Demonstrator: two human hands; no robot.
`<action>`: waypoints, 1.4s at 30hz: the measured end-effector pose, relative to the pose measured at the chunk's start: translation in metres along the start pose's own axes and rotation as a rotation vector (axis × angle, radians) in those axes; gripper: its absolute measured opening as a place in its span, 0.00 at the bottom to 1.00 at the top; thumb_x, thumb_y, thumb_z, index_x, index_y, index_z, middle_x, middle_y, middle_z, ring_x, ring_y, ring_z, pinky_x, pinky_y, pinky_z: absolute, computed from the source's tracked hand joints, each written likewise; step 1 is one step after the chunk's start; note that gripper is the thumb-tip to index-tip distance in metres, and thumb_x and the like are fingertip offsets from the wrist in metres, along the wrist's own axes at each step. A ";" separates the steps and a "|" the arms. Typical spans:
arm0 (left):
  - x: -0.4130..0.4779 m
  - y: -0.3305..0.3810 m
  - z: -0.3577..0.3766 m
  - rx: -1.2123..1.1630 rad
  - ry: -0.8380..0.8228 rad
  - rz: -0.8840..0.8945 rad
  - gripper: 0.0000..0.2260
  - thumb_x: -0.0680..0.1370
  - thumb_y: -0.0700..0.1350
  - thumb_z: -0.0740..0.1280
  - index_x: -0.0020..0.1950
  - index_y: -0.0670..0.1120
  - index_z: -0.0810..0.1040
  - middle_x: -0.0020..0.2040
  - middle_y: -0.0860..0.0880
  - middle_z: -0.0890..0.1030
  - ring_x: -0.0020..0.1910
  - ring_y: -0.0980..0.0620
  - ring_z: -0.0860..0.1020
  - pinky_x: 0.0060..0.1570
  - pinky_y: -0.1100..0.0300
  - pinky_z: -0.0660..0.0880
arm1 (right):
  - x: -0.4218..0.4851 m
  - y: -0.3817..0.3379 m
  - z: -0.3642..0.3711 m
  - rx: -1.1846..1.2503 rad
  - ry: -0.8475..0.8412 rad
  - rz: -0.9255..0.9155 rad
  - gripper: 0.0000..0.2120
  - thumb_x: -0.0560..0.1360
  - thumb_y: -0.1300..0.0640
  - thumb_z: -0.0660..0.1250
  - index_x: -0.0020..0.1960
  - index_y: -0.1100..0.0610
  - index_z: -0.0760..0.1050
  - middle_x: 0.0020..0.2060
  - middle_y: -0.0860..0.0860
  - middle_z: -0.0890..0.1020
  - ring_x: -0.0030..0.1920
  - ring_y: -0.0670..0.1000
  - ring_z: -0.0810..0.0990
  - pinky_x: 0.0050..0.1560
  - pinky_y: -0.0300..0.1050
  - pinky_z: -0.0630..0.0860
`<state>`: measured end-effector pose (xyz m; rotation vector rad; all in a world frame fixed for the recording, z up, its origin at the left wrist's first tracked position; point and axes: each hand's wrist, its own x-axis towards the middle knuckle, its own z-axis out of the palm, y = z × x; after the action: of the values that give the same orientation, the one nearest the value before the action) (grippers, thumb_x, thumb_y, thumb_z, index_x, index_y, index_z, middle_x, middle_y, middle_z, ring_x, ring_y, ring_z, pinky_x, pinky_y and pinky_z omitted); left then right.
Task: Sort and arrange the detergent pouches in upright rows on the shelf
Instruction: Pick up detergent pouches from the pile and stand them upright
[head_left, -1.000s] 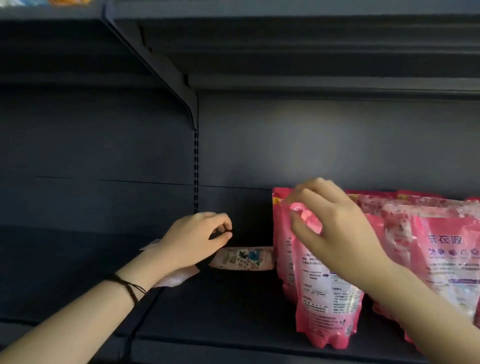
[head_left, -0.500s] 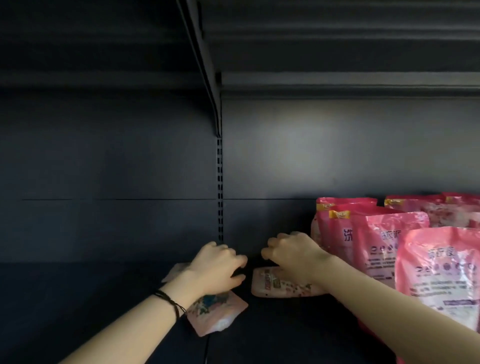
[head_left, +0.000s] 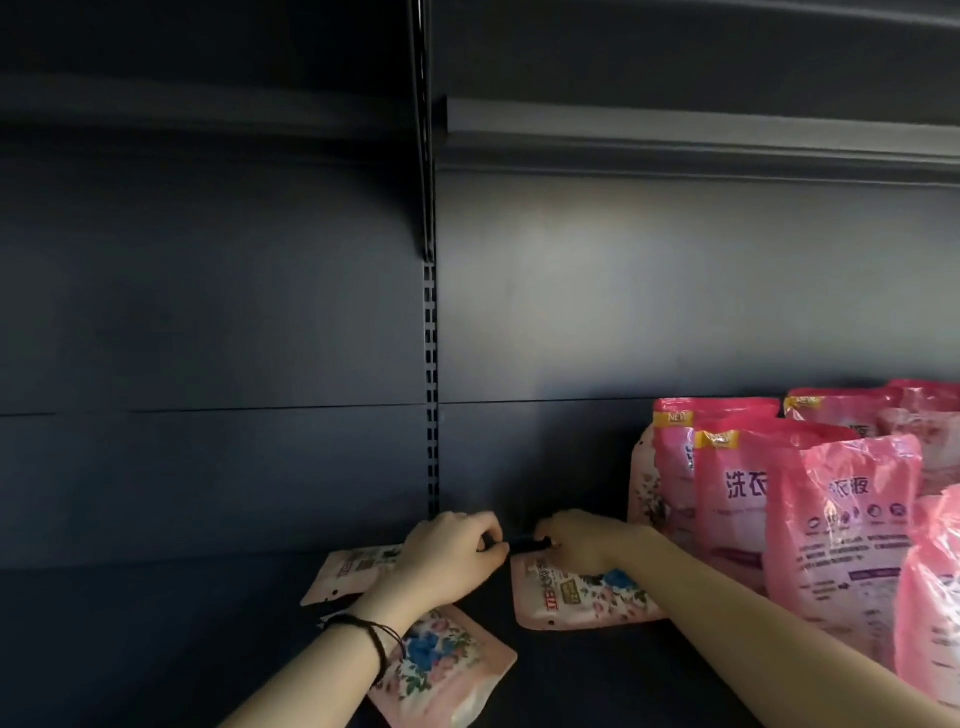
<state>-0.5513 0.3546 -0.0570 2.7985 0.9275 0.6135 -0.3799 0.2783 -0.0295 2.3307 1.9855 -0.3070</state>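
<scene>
Three pale pink floral pouches lie flat on the dark shelf (head_left: 597, 691). One (head_left: 576, 597) is in the middle, with my right hand (head_left: 582, 540) closed over its far edge. My left hand (head_left: 452, 556) is curled beside that pouch's far left corner, and a small dark part (head_left: 524, 543) shows between the two hands. I cannot see whether the left fingers hold anything. A second flat pouch (head_left: 348, 571) sticks out behind my left hand. The third (head_left: 441, 670) lies under my left wrist. Several bright pink pouches (head_left: 831, 519) stand upright on the right.
The shelf's dark back panel (head_left: 623, 312) is close behind both hands, with a slotted upright post (head_left: 431, 415) just above my left hand. Another shelf (head_left: 675, 140) hangs overhead. The shelf bay (head_left: 156, 623) left of the post holds nothing I can see.
My right hand left the top of an upright pink pouch and dropped onto the flat pouch. Both hands now meet at the back of the shelf. The view has moved closer and to the left.
</scene>
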 end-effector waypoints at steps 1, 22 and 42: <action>0.000 0.000 0.001 -0.055 -0.008 -0.029 0.12 0.79 0.58 0.61 0.57 0.54 0.77 0.51 0.55 0.81 0.47 0.54 0.79 0.49 0.55 0.77 | 0.003 0.001 0.001 0.049 0.012 0.009 0.17 0.80 0.55 0.59 0.68 0.57 0.70 0.61 0.55 0.76 0.55 0.53 0.78 0.51 0.44 0.77; 0.067 0.025 -0.019 -1.022 0.387 -0.237 0.02 0.76 0.40 0.69 0.46 0.45 0.81 0.46 0.45 0.84 0.48 0.48 0.82 0.50 0.53 0.79 | 0.019 0.017 -0.020 1.259 0.799 0.346 0.12 0.80 0.59 0.55 0.44 0.56 0.76 0.45 0.56 0.81 0.43 0.53 0.80 0.53 0.56 0.77; -0.009 -0.062 -0.068 0.286 0.018 0.126 0.12 0.78 0.56 0.64 0.59 0.55 0.76 0.56 0.55 0.79 0.52 0.56 0.77 0.48 0.57 0.76 | -0.004 -0.050 -0.030 -0.060 0.674 -0.368 0.13 0.77 0.53 0.62 0.61 0.52 0.72 0.58 0.50 0.72 0.56 0.52 0.75 0.49 0.50 0.77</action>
<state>-0.6199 0.3987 -0.0133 3.1304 0.9124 0.5623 -0.4258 0.2881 0.0050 2.1967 2.6568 0.6028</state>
